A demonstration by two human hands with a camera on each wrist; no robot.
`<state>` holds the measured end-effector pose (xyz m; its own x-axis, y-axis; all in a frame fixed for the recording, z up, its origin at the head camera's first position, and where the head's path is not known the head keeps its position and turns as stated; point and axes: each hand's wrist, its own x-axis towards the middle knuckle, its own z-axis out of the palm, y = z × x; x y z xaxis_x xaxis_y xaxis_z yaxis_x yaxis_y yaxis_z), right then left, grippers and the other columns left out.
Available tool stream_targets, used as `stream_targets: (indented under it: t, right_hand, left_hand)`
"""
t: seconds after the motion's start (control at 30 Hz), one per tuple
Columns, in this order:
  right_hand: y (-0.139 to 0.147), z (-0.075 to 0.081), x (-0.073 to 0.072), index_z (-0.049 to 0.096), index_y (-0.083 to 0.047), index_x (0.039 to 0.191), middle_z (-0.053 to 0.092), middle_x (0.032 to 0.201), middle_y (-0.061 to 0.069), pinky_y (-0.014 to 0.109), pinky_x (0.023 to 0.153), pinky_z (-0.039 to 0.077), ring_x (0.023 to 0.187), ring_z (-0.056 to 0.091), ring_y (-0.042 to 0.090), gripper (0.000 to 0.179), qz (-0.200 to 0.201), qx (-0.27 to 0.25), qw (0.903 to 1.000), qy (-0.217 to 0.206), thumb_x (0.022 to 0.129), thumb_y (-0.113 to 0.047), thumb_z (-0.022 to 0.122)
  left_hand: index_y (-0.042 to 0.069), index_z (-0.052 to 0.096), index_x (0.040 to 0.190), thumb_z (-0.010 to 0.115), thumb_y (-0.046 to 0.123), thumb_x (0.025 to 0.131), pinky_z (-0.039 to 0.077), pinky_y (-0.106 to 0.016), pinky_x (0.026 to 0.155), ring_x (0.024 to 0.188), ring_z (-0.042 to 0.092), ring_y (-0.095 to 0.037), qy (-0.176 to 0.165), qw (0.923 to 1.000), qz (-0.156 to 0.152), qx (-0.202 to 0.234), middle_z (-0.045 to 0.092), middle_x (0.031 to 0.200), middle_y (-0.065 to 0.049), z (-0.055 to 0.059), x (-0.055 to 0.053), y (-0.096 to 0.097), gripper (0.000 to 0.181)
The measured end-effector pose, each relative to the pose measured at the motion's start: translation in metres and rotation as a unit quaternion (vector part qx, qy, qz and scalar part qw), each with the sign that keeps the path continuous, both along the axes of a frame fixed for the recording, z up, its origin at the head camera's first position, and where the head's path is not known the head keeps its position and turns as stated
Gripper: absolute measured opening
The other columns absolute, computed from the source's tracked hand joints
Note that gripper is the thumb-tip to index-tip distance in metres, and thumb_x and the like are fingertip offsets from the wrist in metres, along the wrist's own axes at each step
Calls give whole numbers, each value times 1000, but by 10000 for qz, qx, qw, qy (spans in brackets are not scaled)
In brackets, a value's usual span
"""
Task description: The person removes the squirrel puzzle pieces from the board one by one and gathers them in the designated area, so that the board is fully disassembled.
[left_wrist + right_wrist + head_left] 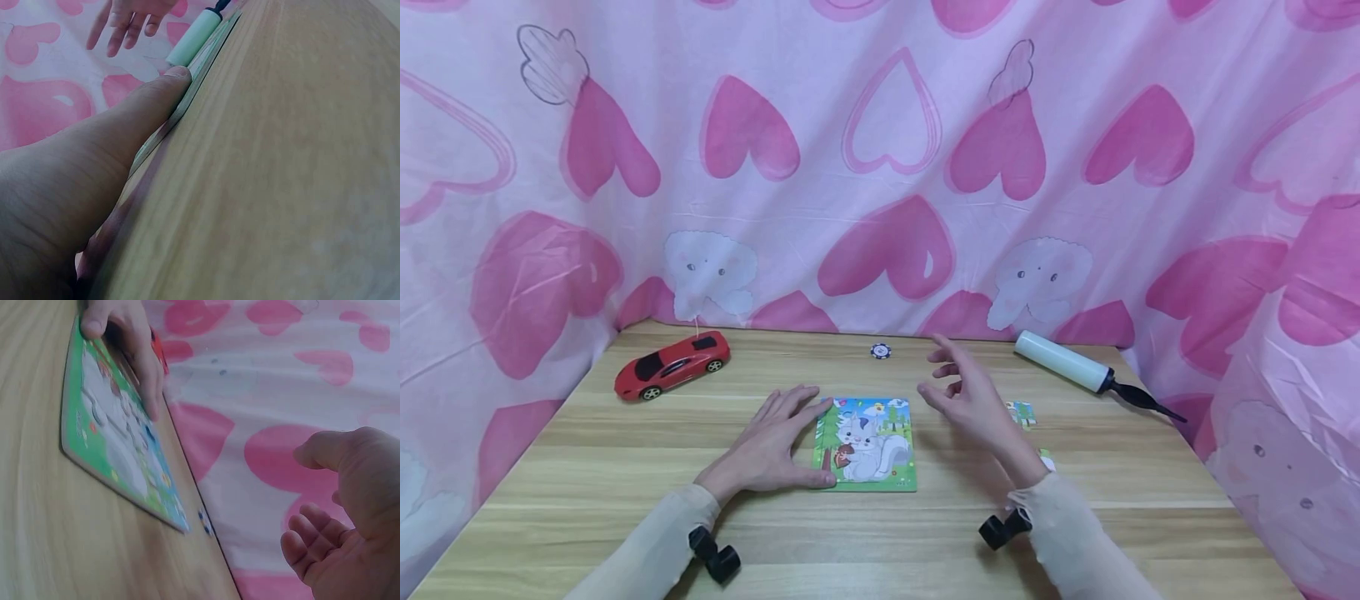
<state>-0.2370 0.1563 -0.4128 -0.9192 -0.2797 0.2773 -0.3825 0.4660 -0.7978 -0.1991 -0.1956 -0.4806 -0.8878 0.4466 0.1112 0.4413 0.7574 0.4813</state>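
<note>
A square jigsaw puzzle (pixel 886 450) with a white squirrel holding an acorn lies flat on the wooden table. My left hand (pixel 767 450) rests along its left side, thumb on the lower left corner and index finger by the upper left corner, fingers extended. In the left wrist view, the thumb (pixel 147 103) lies against the puzzle's edge. To the right of the puzzle my right hand (pixel 973 404) is raised above the table, fingers loosely bent and holding nothing. The right wrist view shows its thumb and fingers (pixel 315 531) apart.
Loose puzzle pieces (pixel 1021 412) lie beside my right forearm, one partly hidden by it. A red toy car (pixel 673 367) stands at the back left. Behind the puzzle lies a blue and white poker chip (pixel 881 351). A balloon pump (pixel 1063 362) lies back right, before a pink heart-patterned curtain (pixel 887 250).
</note>
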Motion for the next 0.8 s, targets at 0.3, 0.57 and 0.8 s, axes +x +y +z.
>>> stream_targets:
  t: [0.3,0.57,0.8]
  right_hand:
    - [-28,-12,8,41,-22,172,63,142,14,32,93,64,116,67,28,82,606,-84,9978,-255,102,-15,83]
    - [-40,-27,19,44,-32,170,63,143,11,34,99,60,114,65,20,78,642,-16,9941,-879,103,-27,84]
    - [-44,-36,22,49,-32,167,64,136,3,28,92,61,107,64,20,75,761,302,9915,-1007,101,-32,86]
  left_hand:
    - [23,45,172,82,87,76,4,-66,140,169,22,-40,-60,10000,28,15,30,181,-12,0,1,0,122]
    - [23,45,172,81,89,76,4,-67,140,169,21,-40,-64,10000,7,-32,30,181,-12,1,0,0,122]
    - [24,45,172,80,89,76,4,-67,139,170,20,-40,-64,10000,0,-56,30,181,-12,0,-1,-1,121]
